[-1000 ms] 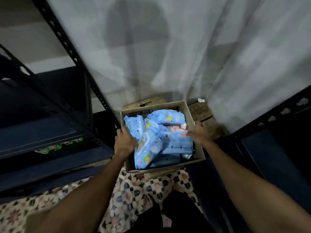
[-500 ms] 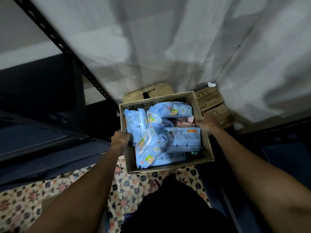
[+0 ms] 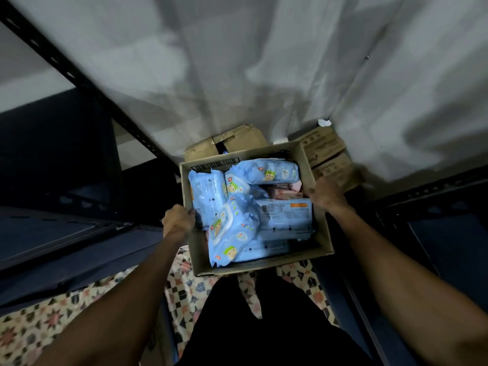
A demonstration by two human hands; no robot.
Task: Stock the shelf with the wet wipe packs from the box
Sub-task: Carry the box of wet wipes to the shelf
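An open cardboard box (image 3: 264,264) is held up in front of me, above the floor. Several light blue wet wipe packs (image 3: 232,231) lie jumbled inside it, with a pink pack (image 3: 286,192) partly buried near the right wall. My left hand (image 3: 178,220) grips the box's left wall, fingers curled over the rim. My right hand (image 3: 326,194) grips the right wall the same way. Dark blue metal shelves (image 3: 52,233) stand at the left, their boards bare where visible.
Closed cardboard boxes (image 3: 327,154) sit behind the held box against a white sheet (image 3: 264,62). A slotted black shelf upright (image 3: 79,80) runs diagonally at upper left. Another dark shelf (image 3: 449,247) is at the right. A patterned mat (image 3: 39,328) covers the floor below.
The box has come up off the floor and closer to me, held in both hands. The camera view has tilted down and shifted with it.
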